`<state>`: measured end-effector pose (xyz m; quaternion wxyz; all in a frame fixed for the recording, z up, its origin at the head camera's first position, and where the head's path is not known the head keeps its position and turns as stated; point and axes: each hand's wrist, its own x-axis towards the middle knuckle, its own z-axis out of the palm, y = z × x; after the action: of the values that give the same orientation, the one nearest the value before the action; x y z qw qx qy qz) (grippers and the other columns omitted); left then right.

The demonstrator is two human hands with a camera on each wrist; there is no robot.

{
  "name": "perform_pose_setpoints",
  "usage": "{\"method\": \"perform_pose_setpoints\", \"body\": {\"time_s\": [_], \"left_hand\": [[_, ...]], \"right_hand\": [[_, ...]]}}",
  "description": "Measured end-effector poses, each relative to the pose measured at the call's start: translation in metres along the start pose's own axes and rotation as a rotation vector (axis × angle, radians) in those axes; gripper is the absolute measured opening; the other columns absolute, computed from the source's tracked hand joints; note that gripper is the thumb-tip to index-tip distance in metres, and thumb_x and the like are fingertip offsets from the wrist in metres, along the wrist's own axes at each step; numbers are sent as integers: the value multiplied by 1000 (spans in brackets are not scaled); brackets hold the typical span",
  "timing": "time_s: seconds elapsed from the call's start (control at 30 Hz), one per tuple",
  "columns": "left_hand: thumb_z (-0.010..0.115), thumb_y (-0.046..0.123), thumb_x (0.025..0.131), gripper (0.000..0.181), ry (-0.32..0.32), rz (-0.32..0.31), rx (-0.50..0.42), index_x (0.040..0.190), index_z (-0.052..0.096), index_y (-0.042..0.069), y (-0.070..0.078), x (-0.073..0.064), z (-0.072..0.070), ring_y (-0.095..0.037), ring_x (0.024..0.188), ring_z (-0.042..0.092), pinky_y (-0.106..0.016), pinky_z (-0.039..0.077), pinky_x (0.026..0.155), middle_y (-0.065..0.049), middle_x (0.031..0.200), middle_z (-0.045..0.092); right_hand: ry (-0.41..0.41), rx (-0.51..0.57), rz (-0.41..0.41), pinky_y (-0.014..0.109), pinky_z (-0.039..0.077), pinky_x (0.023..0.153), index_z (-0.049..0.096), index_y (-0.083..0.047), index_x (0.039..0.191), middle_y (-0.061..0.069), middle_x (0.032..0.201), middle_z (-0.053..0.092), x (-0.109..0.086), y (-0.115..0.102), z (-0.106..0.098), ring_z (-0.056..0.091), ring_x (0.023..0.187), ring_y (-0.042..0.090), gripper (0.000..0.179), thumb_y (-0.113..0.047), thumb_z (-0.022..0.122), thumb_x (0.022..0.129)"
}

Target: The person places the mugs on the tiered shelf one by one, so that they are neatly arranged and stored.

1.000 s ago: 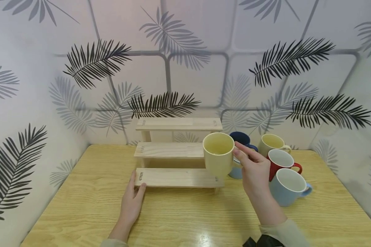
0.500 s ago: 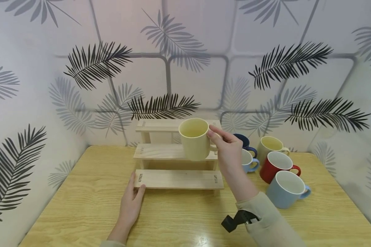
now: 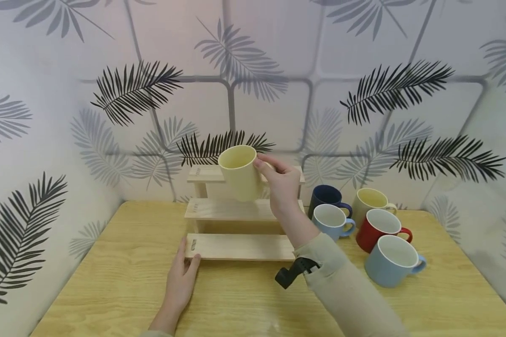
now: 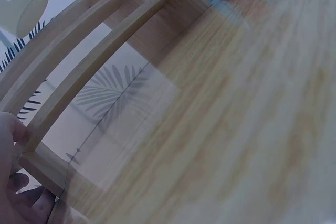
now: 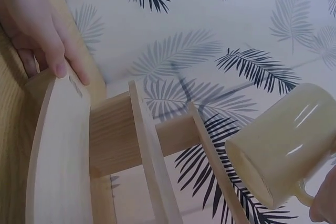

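Note:
A pale yellow mug is in my right hand, which grips it by the handle. The mug hangs in the air in front of the top and middle boards of a three-step wooden rack. In the right wrist view the mug is apart from the boards, its base tilted toward them. My left hand holds the left end of the rack's lowest board. Seen from the right wrist, the left hand has fingertips on top of that board and others curled below it.
Right of the rack stand a dark blue mug, a small light blue mug, another yellow mug, a red mug and a larger light blue mug. A leaf-patterned wall rises behind the wooden table.
My right hand has carried the yellow mug left and upward, from the rack's right end to near its top middle. The left hand stays on the rack's lowest board.

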<state>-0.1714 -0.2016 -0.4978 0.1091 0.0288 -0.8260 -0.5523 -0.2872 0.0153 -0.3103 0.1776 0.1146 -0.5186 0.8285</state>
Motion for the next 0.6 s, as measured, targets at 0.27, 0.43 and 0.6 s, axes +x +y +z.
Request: {"method": "perform_pose_setpoints", "body": {"time_s": [0.27, 0.43, 0.6], "left_hand": [[43, 37, 102, 69, -3, 12, 5, 154, 8, 10, 0, 1, -1, -36, 139, 24, -42, 32, 108, -18, 156, 13], [43, 37, 102, 69, 0, 18, 4, 154, 8, 10, -1, 2, -1, -35, 139, 24, -41, 31, 108, -18, 156, 14], [43, 38, 102, 69, -6, 5, -23, 155, 7, 13, -1, 1, -1, -33, 141, 21, -42, 28, 110, -17, 156, 13]], "right_hand": [[26, -109, 82, 31, 47, 92, 76, -4, 96, 2, 101, 71, 14, 11, 33, 58, 104, 12, 22, -9, 82, 75], [49, -167, 92, 32, 53, 83, 77, -9, 93, -3, 101, 70, 23, 20, 51, 58, 100, 10, 22, -15, 84, 73], [55, -169, 102, 33, 53, 80, 77, -10, 94, -4, 101, 70, 28, 28, 67, 59, 101, 11, 21, -17, 84, 74]]}}
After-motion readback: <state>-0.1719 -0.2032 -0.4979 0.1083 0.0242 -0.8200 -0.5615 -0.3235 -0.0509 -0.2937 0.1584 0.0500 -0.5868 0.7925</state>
